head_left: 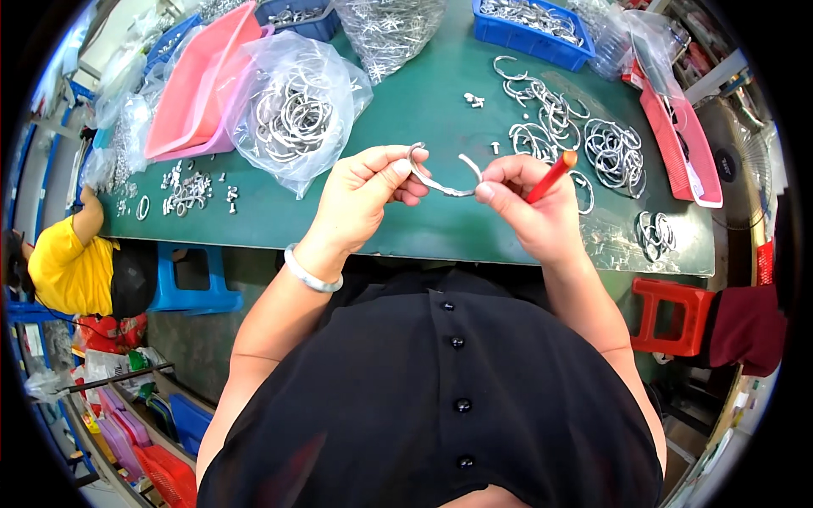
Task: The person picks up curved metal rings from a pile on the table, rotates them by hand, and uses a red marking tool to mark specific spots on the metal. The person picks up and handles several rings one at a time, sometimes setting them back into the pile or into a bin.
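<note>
My left hand (357,199) pinches one end of an open, silvery curved metal ring (446,191) above the green table's near edge. At the ring's other end, the thumb and fingertips of my right hand (542,216) are closed on it. A red rod-shaped handle (552,177) with an orange-brown end is also held in my right hand; its working tip is hidden. Beyond that hand lie loose metal rings (542,118) and a denser pile of rings (615,157). A smaller ring cluster (655,234) rests near the table's right corner.
A clear plastic bag of rings (296,118) stands left of centre, beside pink bins (203,76). Small metal fittings (188,193) lie at left. A blue bin (533,32) and a pink basket (677,135) edge the right. A person in yellow (72,267) sits at far left.
</note>
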`<state>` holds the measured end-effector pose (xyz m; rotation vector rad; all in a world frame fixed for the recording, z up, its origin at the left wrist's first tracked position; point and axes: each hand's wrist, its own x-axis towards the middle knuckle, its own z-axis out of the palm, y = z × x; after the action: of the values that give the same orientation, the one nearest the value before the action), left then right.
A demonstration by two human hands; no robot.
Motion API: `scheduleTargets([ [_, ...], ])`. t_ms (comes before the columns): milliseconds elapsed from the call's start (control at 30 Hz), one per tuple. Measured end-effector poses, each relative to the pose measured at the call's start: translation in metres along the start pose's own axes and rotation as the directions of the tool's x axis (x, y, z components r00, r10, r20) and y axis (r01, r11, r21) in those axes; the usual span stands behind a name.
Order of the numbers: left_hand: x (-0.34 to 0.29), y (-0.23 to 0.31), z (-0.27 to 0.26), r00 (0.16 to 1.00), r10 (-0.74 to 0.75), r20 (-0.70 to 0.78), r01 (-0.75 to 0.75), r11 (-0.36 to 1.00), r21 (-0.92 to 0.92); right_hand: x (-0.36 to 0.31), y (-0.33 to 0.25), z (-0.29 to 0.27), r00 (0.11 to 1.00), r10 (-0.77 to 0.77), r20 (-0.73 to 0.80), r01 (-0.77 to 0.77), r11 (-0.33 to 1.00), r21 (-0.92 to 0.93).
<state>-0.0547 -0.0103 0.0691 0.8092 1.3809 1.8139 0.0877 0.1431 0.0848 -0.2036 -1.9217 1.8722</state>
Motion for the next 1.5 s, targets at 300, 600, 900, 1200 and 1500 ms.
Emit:
scheduleTargets([
  [300, -0.001, -0.006, 0.001, 0.993, -0.109, 0.051, 0.117, 0.973, -0.199, -0.003, -0.019, 0.009, 0.969, -0.222, 0.107, 0.244, 0.923, -0.299],
  [600, -0.002, -0.007, 0.002, 0.990, -0.125, 0.070, 0.139, 0.956, -0.258, -0.004, -0.019, 0.010, 0.967, -0.240, 0.085, 0.255, 0.910, -0.328],
  [900, -0.010, 0.008, 0.011, 0.928, 0.368, -0.057, -0.350, 0.914, 0.204, -0.005, -0.003, -0.003, 0.947, -0.318, 0.041, 0.304, 0.849, -0.432],
  [1200, -0.016, 0.026, 0.024, 0.702, 0.656, 0.277, -0.625, 0.381, 0.681, -0.006, 0.017, -0.008, 0.979, -0.198, -0.042, 0.171, 0.921, -0.350],
  [1500, -0.015, 0.030, 0.031, 0.641, 0.658, 0.395, -0.682, 0.253, 0.686, -0.006, 0.028, -0.005, 0.991, -0.106, -0.076, 0.092, 0.981, -0.170],
])
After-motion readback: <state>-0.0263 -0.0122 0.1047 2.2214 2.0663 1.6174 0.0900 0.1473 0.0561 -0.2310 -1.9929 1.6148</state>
